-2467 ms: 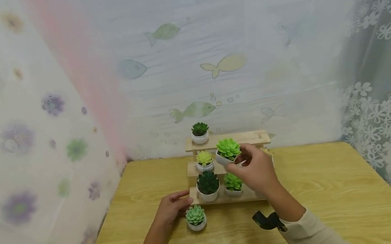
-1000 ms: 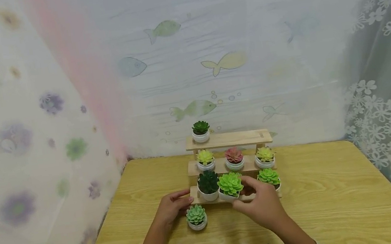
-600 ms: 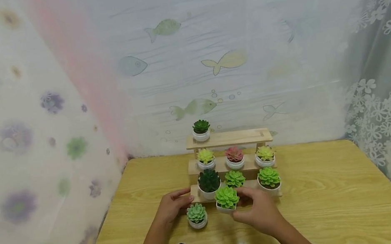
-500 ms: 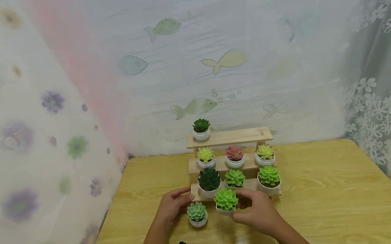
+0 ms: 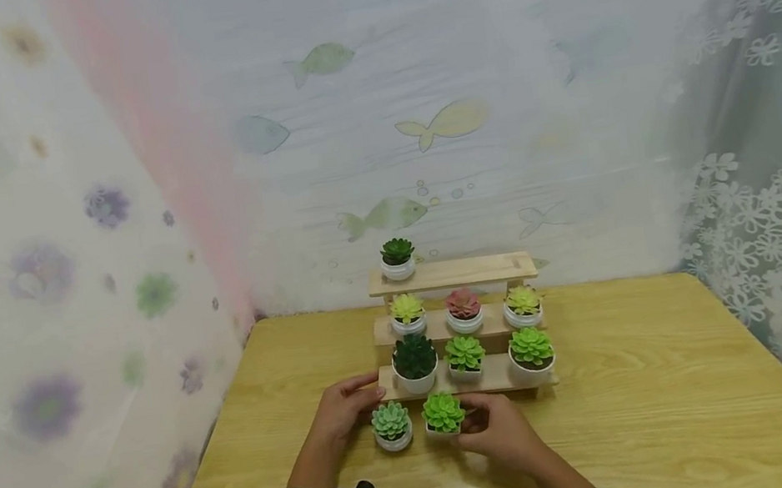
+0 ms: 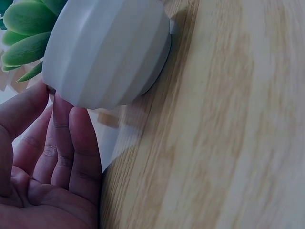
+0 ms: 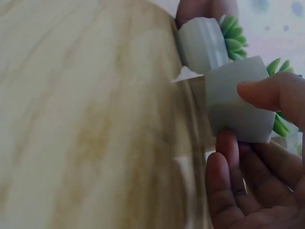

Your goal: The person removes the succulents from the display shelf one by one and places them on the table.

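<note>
My right hand point(image 5: 498, 430) pinches a square white pot with a bright green artificial succulent point(image 5: 443, 413), low over the table in front of the stand. The right wrist view shows the thumb on one side of this square pot point(image 7: 238, 100) and fingers on the other. My left hand point(image 5: 340, 410) holds the left end of the bottom step of the tiered wooden stand point(image 5: 495, 378). Between the hands, a pale green succulent in a round ribbed white pot point(image 5: 391, 428) sits on the table. That round pot point(image 6: 109, 52) hides part of the left fingertips in the left wrist view.
The bottom step bears a dark green succulent point(image 5: 415, 363) and two bright green ones. Above are two yellow-green plants and a red succulent point(image 5: 464, 309); a green one point(image 5: 397, 258) tops the left end. Behind the wooden table point(image 5: 646, 374) hangs a fish-print curtain point(image 5: 518, 31).
My right hand has brought the square potted succulent from over the stand down and toward me, beside the round pale green one. The left hand has stayed at the stand's end.
</note>
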Motion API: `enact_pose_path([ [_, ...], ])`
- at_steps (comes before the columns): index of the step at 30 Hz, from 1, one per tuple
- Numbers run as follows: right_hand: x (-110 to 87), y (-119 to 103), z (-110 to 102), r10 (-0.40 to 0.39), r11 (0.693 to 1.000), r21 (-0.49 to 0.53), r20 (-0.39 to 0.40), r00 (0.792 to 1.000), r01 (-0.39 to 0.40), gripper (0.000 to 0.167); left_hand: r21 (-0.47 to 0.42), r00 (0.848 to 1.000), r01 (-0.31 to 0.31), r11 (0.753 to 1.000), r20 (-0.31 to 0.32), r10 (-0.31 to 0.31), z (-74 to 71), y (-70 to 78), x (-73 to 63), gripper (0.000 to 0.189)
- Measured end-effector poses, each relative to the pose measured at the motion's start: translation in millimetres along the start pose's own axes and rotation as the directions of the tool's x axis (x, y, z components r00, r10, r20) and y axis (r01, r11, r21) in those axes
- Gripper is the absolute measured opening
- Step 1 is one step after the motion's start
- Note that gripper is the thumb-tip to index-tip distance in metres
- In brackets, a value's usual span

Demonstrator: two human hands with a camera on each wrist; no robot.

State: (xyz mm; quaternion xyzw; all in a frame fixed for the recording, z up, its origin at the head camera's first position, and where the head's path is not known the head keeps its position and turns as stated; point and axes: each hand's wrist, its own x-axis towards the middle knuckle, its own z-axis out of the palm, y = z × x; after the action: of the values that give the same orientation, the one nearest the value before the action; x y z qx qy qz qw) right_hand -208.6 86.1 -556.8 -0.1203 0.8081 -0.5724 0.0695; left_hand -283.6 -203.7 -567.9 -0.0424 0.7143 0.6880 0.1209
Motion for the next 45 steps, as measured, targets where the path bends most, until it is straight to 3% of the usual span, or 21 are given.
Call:
enact_pose_path([
  [23, 7.9, 3, 0, 0.062, 0.998, -0.019, 0.026, 0.998, -0.062, 0.062, 0.001, 0.999, -0.005, 1.000, 0.039, 0.005, -0.4, -0.3, -1.0, 0.051],
  [37, 16.6, 4, 1, 0.064, 0.996, -0.064, 0.093, 0.994, -0.058, 0.062, 0.013, 1.000, 0.011, 1.000, 0.011, -0.011, -2.2, -0.9, 0.5, 0.050],
  [45, 14.6, 2, 3, 0.056, 0.995, -0.088, 0.078, 0.995, -0.049, 0.062, 0.005, 1.000, 0.014, 1.000, 0.012, -0.014, -1.1, 0.8, -1.1, 0.050],
])
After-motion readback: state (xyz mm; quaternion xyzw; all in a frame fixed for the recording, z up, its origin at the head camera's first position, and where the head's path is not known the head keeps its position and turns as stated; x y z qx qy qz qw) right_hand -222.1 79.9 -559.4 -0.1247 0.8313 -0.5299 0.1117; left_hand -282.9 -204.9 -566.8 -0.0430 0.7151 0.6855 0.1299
